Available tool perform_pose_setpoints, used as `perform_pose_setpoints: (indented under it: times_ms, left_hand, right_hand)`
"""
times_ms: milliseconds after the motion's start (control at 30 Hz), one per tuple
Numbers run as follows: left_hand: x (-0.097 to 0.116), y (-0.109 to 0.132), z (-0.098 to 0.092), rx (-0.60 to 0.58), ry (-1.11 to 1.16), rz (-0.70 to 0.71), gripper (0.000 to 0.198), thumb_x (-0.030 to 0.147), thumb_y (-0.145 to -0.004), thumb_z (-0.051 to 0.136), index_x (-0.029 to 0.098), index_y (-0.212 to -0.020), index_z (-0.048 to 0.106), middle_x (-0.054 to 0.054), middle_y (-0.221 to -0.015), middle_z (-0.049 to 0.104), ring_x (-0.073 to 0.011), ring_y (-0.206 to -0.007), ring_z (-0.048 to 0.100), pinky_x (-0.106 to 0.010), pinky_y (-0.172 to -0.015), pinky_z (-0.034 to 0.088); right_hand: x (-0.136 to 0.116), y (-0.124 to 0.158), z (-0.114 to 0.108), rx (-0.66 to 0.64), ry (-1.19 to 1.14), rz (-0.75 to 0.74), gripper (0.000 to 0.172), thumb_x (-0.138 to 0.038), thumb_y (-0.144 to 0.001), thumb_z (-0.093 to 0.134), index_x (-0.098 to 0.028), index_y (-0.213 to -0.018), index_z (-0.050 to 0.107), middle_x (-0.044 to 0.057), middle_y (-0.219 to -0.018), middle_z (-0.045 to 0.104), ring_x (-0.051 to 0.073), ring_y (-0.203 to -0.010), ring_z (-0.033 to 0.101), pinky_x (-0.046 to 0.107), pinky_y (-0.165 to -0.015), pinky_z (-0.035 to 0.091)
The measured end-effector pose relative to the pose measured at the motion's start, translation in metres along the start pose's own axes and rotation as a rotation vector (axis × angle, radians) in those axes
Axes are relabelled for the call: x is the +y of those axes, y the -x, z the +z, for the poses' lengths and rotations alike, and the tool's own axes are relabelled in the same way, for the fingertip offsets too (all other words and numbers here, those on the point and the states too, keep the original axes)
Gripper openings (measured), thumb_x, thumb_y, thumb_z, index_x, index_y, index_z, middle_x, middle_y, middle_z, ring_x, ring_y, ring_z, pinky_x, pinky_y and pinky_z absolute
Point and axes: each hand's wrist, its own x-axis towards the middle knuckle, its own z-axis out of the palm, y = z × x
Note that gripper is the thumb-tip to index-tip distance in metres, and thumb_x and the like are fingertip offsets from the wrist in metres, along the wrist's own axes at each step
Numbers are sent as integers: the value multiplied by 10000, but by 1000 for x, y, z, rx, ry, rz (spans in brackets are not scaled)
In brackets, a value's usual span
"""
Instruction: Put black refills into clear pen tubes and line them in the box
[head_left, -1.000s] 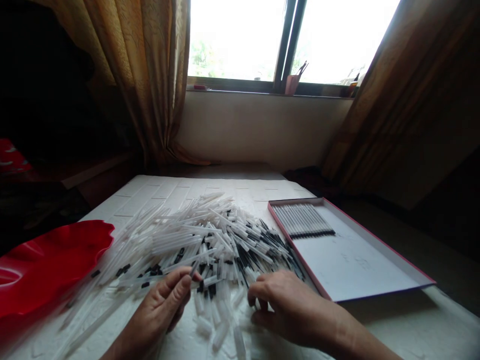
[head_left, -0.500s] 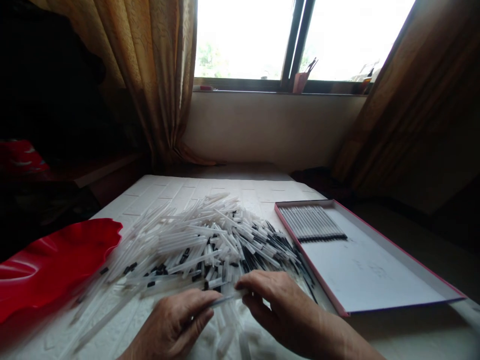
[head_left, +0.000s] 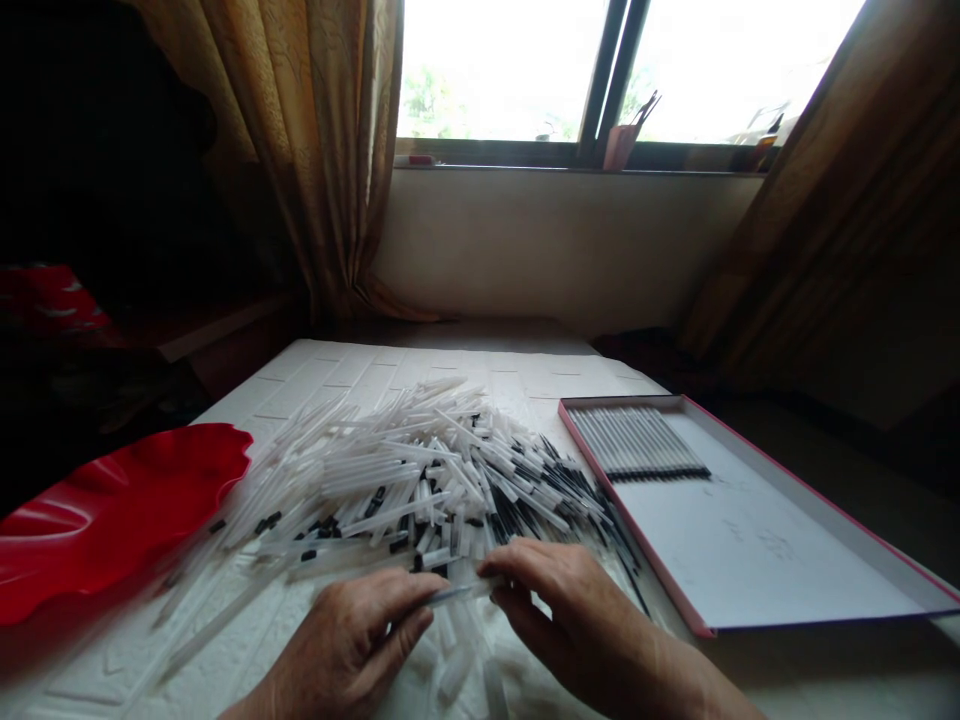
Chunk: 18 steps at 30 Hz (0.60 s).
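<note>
Between my two hands lies a slim pen (head_left: 451,594), with a clear, pale piece at its right end. My left hand (head_left: 352,635) pinches the left end between thumb and forefinger. The fingertips of my right hand (head_left: 566,605) close on the pale right end, whose details are blurred. Just beyond my hands spreads a heap of clear pen barrels (head_left: 367,475), mixed with small black plugs (head_left: 322,528) and white caps. Thin black-tipped refills (head_left: 517,510) lie on the heap's right side. A few translucent caps (head_left: 454,672) rest on the table below the pen.
At right, a shallow pink-edged box lid (head_left: 750,550) holds a neat row of pens (head_left: 637,440) in its far left corner. A red wavy-rimmed plastic tray (head_left: 150,490) stands at left. Behind are a curtain (head_left: 300,150) and a windowsill with a pink cup (head_left: 619,147).
The camera view has shifted slightly, so the table and box lid appear further right. Both hands keep nearly the same hold on the pen.
</note>
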Motion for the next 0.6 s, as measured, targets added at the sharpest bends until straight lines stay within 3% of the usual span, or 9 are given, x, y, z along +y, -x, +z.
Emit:
perform_pose_setpoints:
  times_ms: [200,333,500,600]
  left_hand:
    - [-4,1,5,-36,-166,104,172,251,-1019,486,281,-1079,644,17,-865,755,-157,-769,740,-184,-669,508]
    - [-11,5,16,-23,-307,187,265,302,-1068,350,253,-1007,604,4,-806,725,-171,-690,716,-225,-593,479]
    - [-16,8,26,31,-366,222,387,319,-1090,237,246,-925,580,7,-706,665,-162,-567,674,-237,-490,426]
    - [-12,9,22,7,-455,234,408,305,-1098,204,243,-952,580,14,-689,655,-157,-548,676,-236,-483,434]
  right_hand:
    - [2,-4,3,-142,20,37,241,-155,-910,533,-160,-1039,736,101,-871,762,194,-730,713,250,-674,495]
    - [-1,-9,-1,-315,3,147,152,-229,-923,592,-185,-964,732,85,-896,767,182,-784,706,227,-705,468]
    - [-9,-13,-2,-502,132,275,175,-229,-945,563,-192,-798,650,4,-643,671,110,-547,539,196,-513,329]
    - [-5,-11,6,-516,238,238,122,-213,-921,584,-188,-809,624,12,-661,683,115,-547,535,214,-499,293]
